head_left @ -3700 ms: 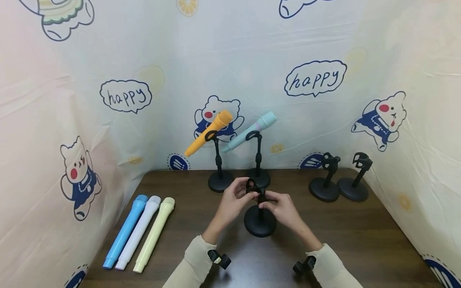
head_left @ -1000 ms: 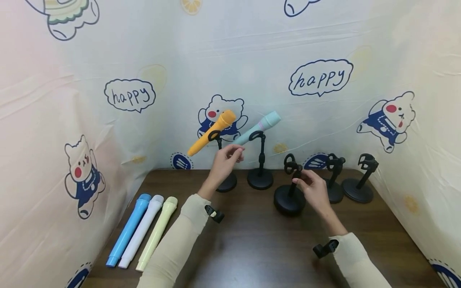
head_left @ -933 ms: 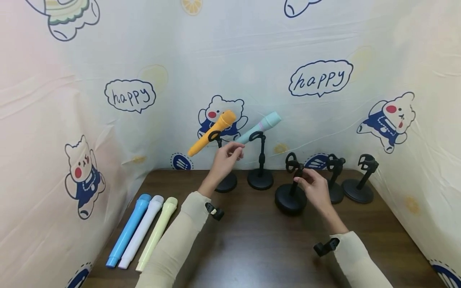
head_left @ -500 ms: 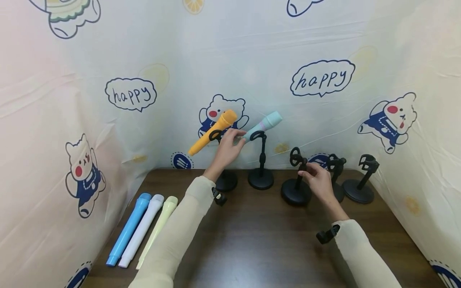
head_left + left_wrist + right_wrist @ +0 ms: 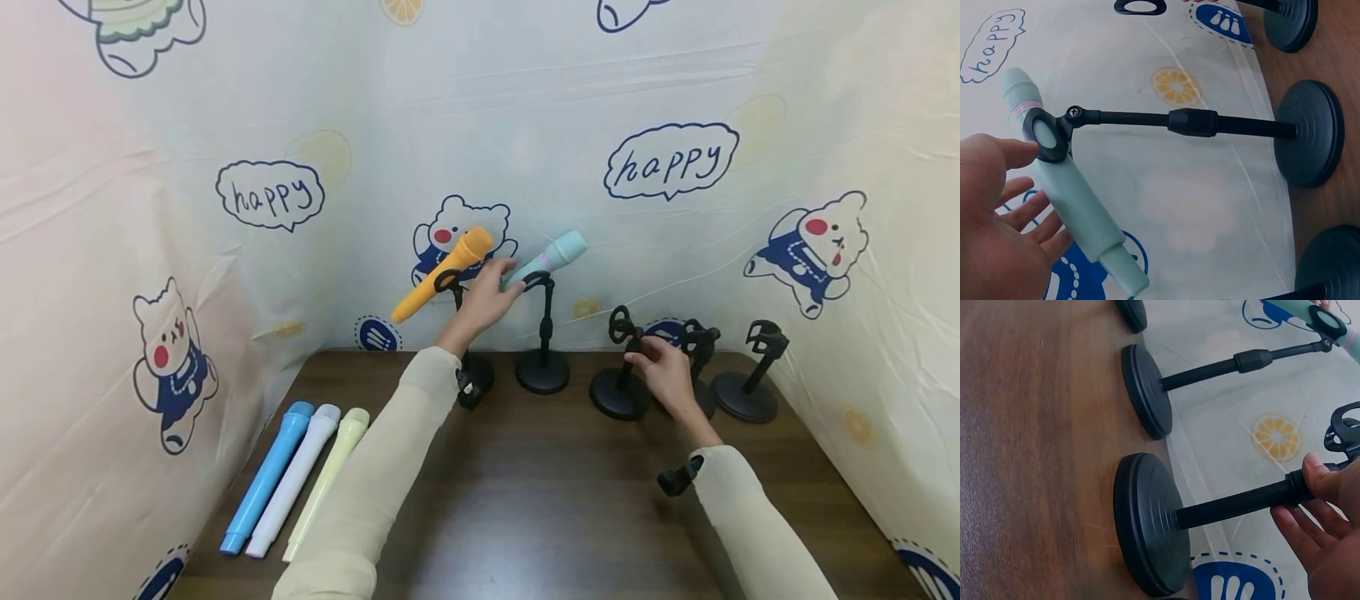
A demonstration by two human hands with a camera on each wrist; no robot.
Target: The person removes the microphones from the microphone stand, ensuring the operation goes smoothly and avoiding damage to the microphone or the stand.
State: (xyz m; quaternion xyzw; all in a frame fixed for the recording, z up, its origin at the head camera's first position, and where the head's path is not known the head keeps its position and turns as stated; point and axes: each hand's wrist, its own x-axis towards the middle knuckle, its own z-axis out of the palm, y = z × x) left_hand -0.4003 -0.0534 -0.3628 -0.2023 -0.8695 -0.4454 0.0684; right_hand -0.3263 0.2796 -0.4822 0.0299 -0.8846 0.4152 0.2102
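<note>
My left hand (image 5: 487, 296) is at the mint microphone (image 5: 558, 252), which leans in the clip of a black stand (image 5: 545, 333). In the left wrist view the thumb touches the clip ring (image 5: 1047, 134); the other fingers are spread loosely along the microphone's side, not closed round it. My right hand (image 5: 663, 375) grips the pole of another black microphone stand (image 5: 1229, 505), thumb on one side and fingers on the other. That stand's clip holds nothing. Its round base (image 5: 619, 393) is low at the table; whether it touches, I cannot tell.
An orange microphone (image 5: 442, 275) sits in a stand on the left, its base (image 5: 476, 377) partly behind my left wrist. Two short stands with bare clips, one (image 5: 701, 342) and another (image 5: 746, 396), are at the right. Blue (image 5: 270, 475), white (image 5: 294, 479) and yellow (image 5: 330, 475) microphones lie at left.
My right hand has carried the stand from the table's middle back and right, beside the short stands. My left hand has let go of it and moved up to the mint microphone.
</note>
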